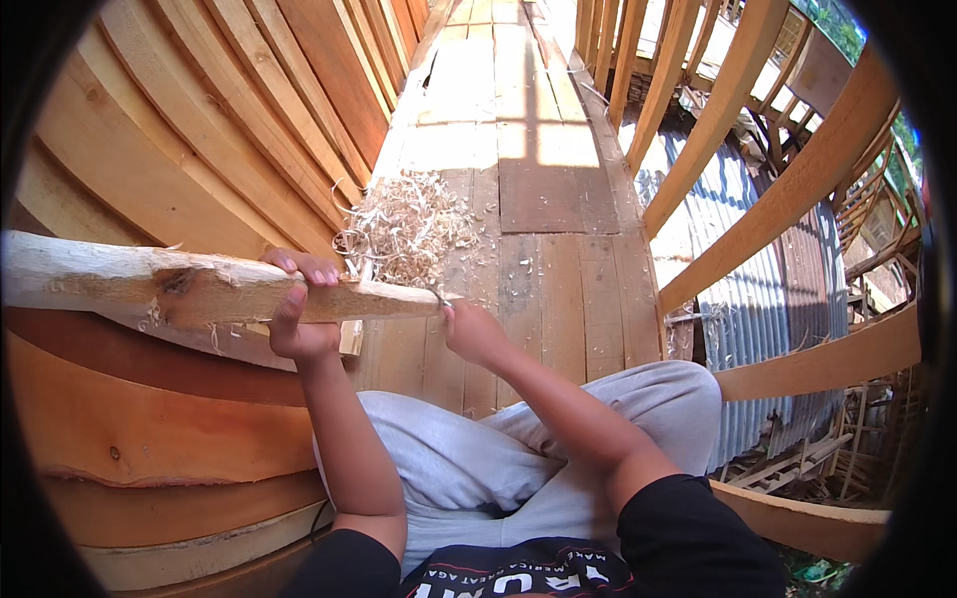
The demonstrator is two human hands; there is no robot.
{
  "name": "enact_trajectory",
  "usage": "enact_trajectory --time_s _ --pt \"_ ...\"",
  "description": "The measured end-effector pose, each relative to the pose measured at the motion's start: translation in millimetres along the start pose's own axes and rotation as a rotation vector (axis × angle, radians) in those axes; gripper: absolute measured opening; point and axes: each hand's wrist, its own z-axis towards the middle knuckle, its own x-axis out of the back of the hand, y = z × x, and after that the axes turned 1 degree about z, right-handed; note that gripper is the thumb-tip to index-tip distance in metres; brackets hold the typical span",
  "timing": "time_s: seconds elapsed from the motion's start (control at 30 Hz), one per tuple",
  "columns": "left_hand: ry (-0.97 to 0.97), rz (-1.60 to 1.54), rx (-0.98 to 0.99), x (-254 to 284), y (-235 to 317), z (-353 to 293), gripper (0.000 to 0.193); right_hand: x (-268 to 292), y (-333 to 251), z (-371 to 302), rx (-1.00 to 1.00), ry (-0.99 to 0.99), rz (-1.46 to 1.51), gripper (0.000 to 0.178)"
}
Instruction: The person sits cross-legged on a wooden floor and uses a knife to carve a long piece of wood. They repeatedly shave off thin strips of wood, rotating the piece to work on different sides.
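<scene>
A long piece of pale, rough-hewn wood (229, 291) reaches in from the left edge and narrows to its right end. Around its middle, my left hand (304, 314) is closed, with the fingers over the top edge and the thumb on the near side. My right hand (473, 332) is a fist at the narrow end. A thin dark blade-like tool (437, 294) shows just beyond this fist, against the wood; its handle is hidden. Curled wood shavings (414, 224) are heaped on the floor beyond the wood, and a few strands cling to its surface.
Upright planks (209, 110) line the left side. Plank flooring (568, 289) runs ahead into bright sunlight. Slanting wooden rails (738, 110) edge the right side, with corrugated metal sheets (768, 299) below and beyond them. My bent legs (638, 409) lie across the near floor.
</scene>
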Motion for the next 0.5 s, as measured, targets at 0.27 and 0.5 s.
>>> enact_trajectory --time_s 0.27,0.5 --pt "-0.017 -0.035 0.053 -10.0 -0.1 -4.9 0.029 -37.6 70.7 29.9 -0.161 -0.092 -0.049 0.048" --pt "0.005 -0.144 0.058 -28.1 -32.0 -12.6 0.029 -34.4 154.1 30.9 -0.238 -0.009 -0.096 0.051"
